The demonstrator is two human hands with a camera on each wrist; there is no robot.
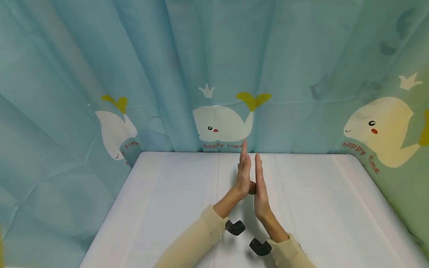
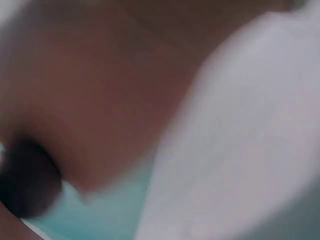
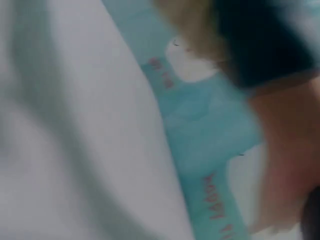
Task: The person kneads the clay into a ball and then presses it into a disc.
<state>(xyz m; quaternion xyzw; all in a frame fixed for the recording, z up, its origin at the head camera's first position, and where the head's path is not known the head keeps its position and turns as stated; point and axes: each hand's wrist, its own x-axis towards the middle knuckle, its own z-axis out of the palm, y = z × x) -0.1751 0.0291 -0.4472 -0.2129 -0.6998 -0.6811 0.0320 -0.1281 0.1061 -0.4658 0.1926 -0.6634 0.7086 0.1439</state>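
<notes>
A small dark brown, roughly round object (image 1: 252, 188) is pressed between two palms above the white table. On its left side is my left hand (image 1: 243, 175), fingers straight and pointing away. My right hand (image 1: 260, 191) flanks it on the right, its fingers straight too. Apart from the object, a narrow gap separates the hands. In the left wrist view the round object (image 2: 31, 177) looks nearly black beside blurred skin. The right wrist view catches my left hand (image 3: 287, 155), blurred, with part of the dark object (image 3: 312, 215) at the edge.
A white table (image 1: 187, 186) spreads beneath the hands. Behind it and at both sides hangs a blue-green curtain (image 1: 301, 56) printed with whales. Black wrist cameras, the left (image 1: 235, 227) and the right (image 1: 260, 247), jut inward from beige sleeves.
</notes>
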